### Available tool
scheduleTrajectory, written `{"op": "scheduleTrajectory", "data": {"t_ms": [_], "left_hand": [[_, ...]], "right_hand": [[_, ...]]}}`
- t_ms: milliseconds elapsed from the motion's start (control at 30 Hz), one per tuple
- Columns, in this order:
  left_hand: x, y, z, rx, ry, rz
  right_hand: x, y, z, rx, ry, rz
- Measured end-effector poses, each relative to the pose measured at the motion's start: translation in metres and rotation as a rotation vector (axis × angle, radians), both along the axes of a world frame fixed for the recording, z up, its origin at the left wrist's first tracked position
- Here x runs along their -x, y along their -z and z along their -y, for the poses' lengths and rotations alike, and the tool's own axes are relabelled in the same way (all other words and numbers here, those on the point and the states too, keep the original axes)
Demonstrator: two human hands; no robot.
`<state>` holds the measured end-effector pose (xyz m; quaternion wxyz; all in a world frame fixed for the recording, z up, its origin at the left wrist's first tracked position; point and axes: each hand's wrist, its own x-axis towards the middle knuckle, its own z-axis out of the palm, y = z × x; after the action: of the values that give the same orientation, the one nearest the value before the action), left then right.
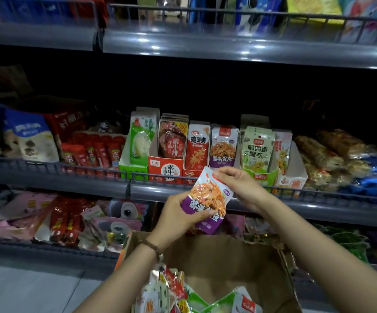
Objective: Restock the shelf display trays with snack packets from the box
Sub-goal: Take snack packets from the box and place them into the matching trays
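Head view, left hand, right hand gripping packet, above box

box below shelf | trays on shelf (side by side) | packets in box

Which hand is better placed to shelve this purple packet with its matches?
Right hand: it pinches the top edge of the purple packet, just below the matching shelf packets; left hand grips lower.
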<state>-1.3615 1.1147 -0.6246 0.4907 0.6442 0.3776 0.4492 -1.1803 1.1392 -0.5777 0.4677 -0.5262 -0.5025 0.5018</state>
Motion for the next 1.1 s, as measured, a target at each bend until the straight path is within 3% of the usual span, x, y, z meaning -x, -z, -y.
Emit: {"op": "scheduleTrajectory", "data": {"t_ms": [233,367,433,533,600,700,800,1000,1100], "left_hand": [[-0.024,-0.03,-0.055,-0.105,-0.005,-0.021],[-0.045,-0.041,-0.089,-0.156,-0.007,-0.072],[-0.052,-0.043,-0.108,-0.266,-0.09,-0.216],[-0.057,-0.045,-0.129,-0.419,-0.201,-0.515],[-0.06,-0.045,-0.136,-0.428,-0.174,-0.682],[-0.066,-0.041,-0.138,-0.419,-0.095,-0.849],[-0.067,-0.031,-0.138,-0.398,-0.033,-0.789],[-0.064,-0.019,-0.143,-0.408,-0.063,-0.757],[-0.065,-0.019,-0.144,-0.427,-0.071,-0.762]], "right_hand": [[-0.044,-0.052,-0.026,-0.085,-0.174,0.241],[-0.066,-0.076,-0.051,-0.255,0.001,0.444],[-0.083,-0.09,-0.071,-0.363,0.081,0.505],[-0.101,-0.105,-0.104,-0.358,0.146,0.68],[-0.102,-0.104,-0.123,-0.337,0.127,0.845],[-0.093,-0.08,-0.144,-0.292,0.046,0.842],[-0.085,-0.051,-0.159,-0.359,0.024,0.929],[-0.084,-0.024,-0.171,-0.559,0.1,1.39],[-0.085,-0.019,-0.172,-0.559,0.112,1.465]]}}
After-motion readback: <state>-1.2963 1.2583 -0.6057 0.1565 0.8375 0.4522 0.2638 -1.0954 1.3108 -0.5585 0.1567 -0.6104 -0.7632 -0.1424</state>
